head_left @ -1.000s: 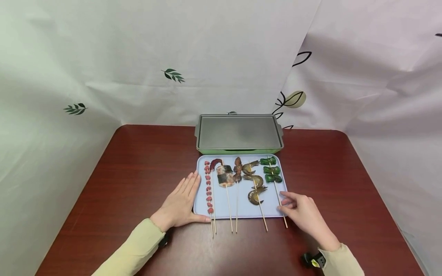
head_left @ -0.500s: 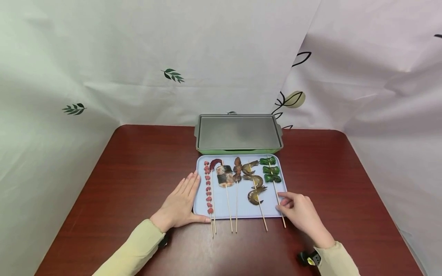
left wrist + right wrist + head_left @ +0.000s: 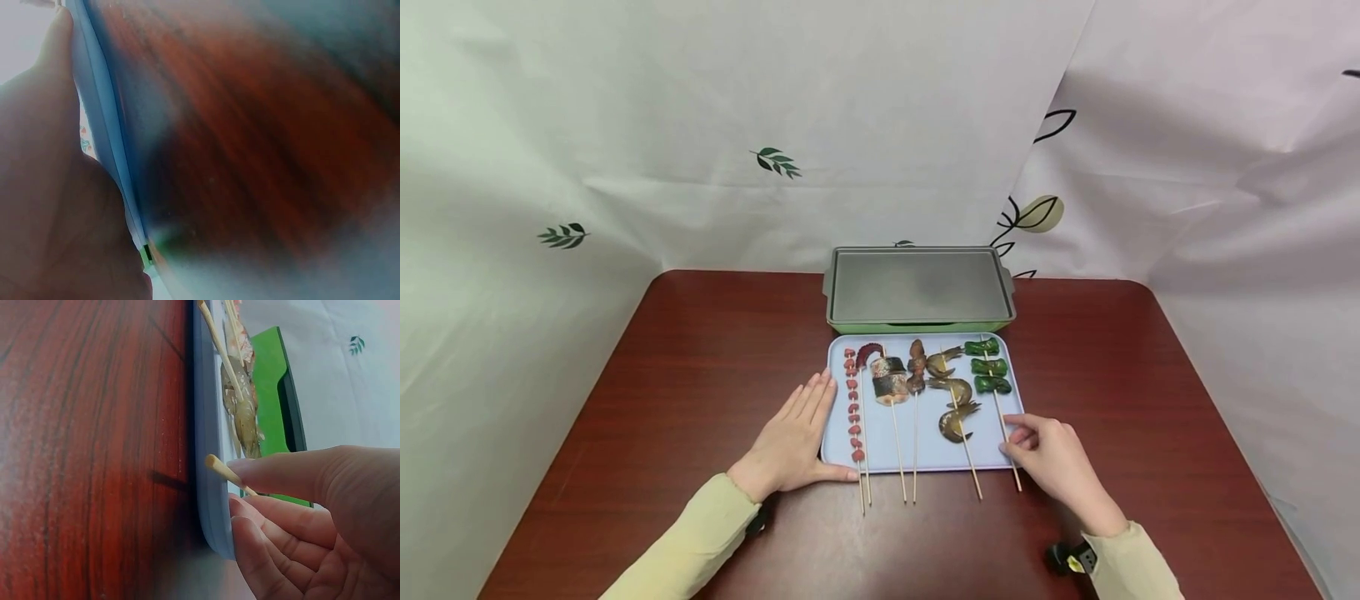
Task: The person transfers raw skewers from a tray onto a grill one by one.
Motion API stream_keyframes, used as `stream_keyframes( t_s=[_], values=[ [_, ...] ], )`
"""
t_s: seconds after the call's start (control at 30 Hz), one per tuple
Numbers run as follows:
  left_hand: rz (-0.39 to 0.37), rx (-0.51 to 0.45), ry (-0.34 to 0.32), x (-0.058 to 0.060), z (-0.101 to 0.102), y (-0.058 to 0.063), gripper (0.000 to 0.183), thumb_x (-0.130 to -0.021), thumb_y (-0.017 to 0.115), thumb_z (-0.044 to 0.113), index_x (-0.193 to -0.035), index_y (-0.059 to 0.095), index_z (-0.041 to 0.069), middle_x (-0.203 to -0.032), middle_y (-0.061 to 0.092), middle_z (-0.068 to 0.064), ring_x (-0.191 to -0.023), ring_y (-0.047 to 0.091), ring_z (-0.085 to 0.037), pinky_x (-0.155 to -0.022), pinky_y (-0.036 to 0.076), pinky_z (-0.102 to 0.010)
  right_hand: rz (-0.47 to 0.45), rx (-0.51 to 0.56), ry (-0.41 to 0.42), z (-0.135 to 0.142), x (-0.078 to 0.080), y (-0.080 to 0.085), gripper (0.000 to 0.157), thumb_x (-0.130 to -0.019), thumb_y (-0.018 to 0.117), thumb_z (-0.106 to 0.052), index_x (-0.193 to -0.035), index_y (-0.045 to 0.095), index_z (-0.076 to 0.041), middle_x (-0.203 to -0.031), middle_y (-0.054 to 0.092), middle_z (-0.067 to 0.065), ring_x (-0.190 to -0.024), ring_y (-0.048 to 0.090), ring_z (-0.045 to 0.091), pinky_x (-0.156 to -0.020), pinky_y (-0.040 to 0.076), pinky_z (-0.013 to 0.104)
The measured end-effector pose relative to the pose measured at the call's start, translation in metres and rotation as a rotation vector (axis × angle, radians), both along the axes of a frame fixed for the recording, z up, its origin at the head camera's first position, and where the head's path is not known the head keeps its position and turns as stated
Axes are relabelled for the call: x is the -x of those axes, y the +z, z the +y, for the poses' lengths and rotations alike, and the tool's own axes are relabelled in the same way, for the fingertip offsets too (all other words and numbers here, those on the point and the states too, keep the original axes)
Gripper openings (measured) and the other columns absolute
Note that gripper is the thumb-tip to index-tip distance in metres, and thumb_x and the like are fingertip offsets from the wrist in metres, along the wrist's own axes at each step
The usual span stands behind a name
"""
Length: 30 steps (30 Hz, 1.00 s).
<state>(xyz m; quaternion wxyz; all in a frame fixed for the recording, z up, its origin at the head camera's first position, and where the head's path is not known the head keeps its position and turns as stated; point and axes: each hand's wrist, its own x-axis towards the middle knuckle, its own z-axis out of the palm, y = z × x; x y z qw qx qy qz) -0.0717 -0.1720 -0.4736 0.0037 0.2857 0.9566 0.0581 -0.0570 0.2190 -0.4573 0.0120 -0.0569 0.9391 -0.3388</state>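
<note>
A pale blue tray (image 3: 925,450) holds several skewers side by side, their stick ends jutting over its front edge. My left hand (image 3: 790,442) rests against the tray's left side with fingers straight, its thumb along the front rim. At the tray's right, my right hand (image 3: 1058,460) pinches the stick of the green pepper skewer (image 3: 991,367) between thumb and fingers. In the right wrist view, the stick end (image 3: 220,467) shows beside the thumb. Left of it lies a shrimp skewer (image 3: 955,425), then a brown meat skewer (image 3: 916,367).
Further left lie a fish skewer (image 3: 891,387), a dark red tentacle skewer (image 3: 869,353) and a skewer of small red pieces (image 3: 853,408). Behind the tray stands a green grill with a flat grey plate (image 3: 925,287). White cloth hangs around the brown table (image 3: 722,358).
Over the first half second, my right hand shifted slightly left, and the lower end of the green pepper skewer's stick moved with it. My left hand has kept its place.
</note>
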Motion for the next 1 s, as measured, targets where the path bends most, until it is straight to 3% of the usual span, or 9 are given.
stream_keyframes(
  t_s=[0.7,0.87,1.0],
  values=[
    [0.025,-0.053,-0.011,-0.0016,-0.0019,-0.0046,0.131,-0.075,0.057,0.089,-0.153,0.03,-0.013,-0.161,0.023,-0.03,-0.149,0.024,-0.041,-0.119,0.024,-0.05,-0.03,0.044,-0.011,0.0005,-0.0016,0.0003,0.018,-0.081,0.085,-0.008,-0.095,0.075,-0.005,-0.073,0.067,-0.008,-0.065,0.064,0.009,-0.06,0.051,0.026],
    [0.037,-0.061,-0.018,-0.0015,-0.0013,-0.0038,0.131,-0.075,0.056,0.089,-0.153,0.03,-0.013,-0.161,0.024,-0.03,-0.149,0.025,-0.042,-0.119,0.025,-0.051,-0.09,0.124,-0.011,0.0043,-0.0012,0.0029,0.02,-0.083,0.084,-0.009,-0.099,0.074,-0.003,-0.077,0.07,-0.005,-0.068,0.065,0.01,-0.061,0.051,0.025],
    [0.034,-0.076,-0.019,-0.0011,-0.002,-0.007,0.13,-0.076,0.056,0.088,-0.153,0.029,-0.013,-0.161,0.023,-0.03,-0.149,0.024,-0.041,-0.119,0.024,-0.05,-0.195,0.278,0.006,0.0078,-0.0017,0.0027,0.027,-0.087,0.08,-0.006,-0.109,0.07,0.006,-0.08,0.072,0.003,-0.065,0.066,0.012,-0.06,0.054,0.026]
  ],
)
